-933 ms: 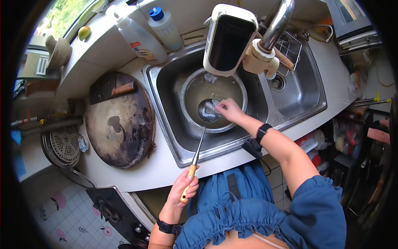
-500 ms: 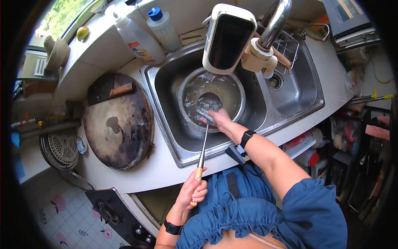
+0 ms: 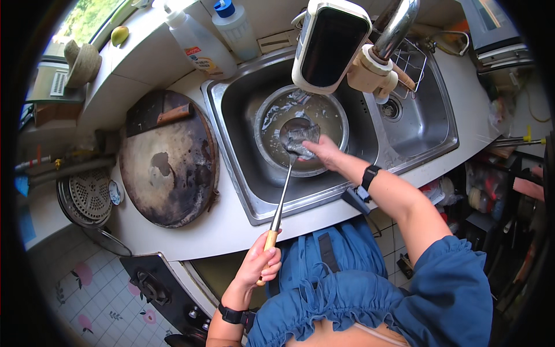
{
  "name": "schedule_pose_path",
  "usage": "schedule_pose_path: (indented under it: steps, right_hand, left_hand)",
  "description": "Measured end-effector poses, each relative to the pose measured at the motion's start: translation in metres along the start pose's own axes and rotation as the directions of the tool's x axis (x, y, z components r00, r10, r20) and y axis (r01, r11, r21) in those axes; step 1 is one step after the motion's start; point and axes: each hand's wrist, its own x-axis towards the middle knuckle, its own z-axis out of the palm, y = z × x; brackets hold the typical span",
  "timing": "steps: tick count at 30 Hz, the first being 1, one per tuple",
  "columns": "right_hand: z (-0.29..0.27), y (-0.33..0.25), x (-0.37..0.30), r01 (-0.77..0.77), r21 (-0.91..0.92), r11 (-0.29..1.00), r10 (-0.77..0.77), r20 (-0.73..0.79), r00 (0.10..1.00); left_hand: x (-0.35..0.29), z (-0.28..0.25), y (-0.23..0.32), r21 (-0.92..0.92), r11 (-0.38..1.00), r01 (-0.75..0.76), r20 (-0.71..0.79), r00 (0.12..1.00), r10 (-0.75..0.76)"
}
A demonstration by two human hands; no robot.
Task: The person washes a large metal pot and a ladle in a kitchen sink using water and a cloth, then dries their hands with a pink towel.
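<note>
My left hand [image 3: 259,264] is closed round the pale wooden handle of a long metal ladle [image 3: 281,202]. The ladle slants away from me, its bowl over a round metal basin [image 3: 345,139] of water. With its fingers closed, my right hand [image 3: 325,151] presses a silvery scouring pad [image 3: 305,137] against the right side of the ladle's bowl. Part of the bowl is covered by the pad. The basin stands in the large left compartment of a steel sink [image 3: 241,173]. Shiny patches, perhaps reflections, show on its water.
Left of the sink lies a round, stained board [image 3: 173,168] with a dark cleaver [image 3: 144,110] on it. A faucet [image 3: 399,29] and a white device with a dark screen [image 3: 332,49] hang over the sink. Two bottles [image 3: 199,46] stand behind. The hob [image 3: 156,289] is at lower left.
The scouring pad has shifted from the bowl's near edge to its right side, and the ladle's bowl is turned more into view. The whole scene has shifted slightly as the head moved.
</note>
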Motion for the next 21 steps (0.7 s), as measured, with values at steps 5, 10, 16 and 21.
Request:
schedule_pose_path:
  steps: [5,10,16,21]
  right_hand:
    - [-0.024,0.020,0.023,0.083,-0.226,0.971,-0.061,0.106,0.993]
    - [-0.028,-0.049,0.031,0.637,-0.771,-0.015,-0.008,0.637,0.771]
    - [0.016,-0.058,0.015,0.882,-0.335,-0.331,0.464,0.756,0.462]
    - [-0.026,-0.072,0.037,0.603,-0.796,0.052,0.075,0.605,0.793]
  left_hand:
    - [0.001,0.003,0.000,0.042,0.996,0.077,-0.037,0.996,-0.075]
    - [-0.023,0.001,0.022,0.874,0.473,0.109,-0.200,0.969,0.147]
    - [-0.018,-0.001,0.027,0.988,-0.123,-0.088,0.127,0.928,0.351]
    - [-0.031,0.000,0.027,0.889,0.420,0.180,-0.280,0.941,0.188]
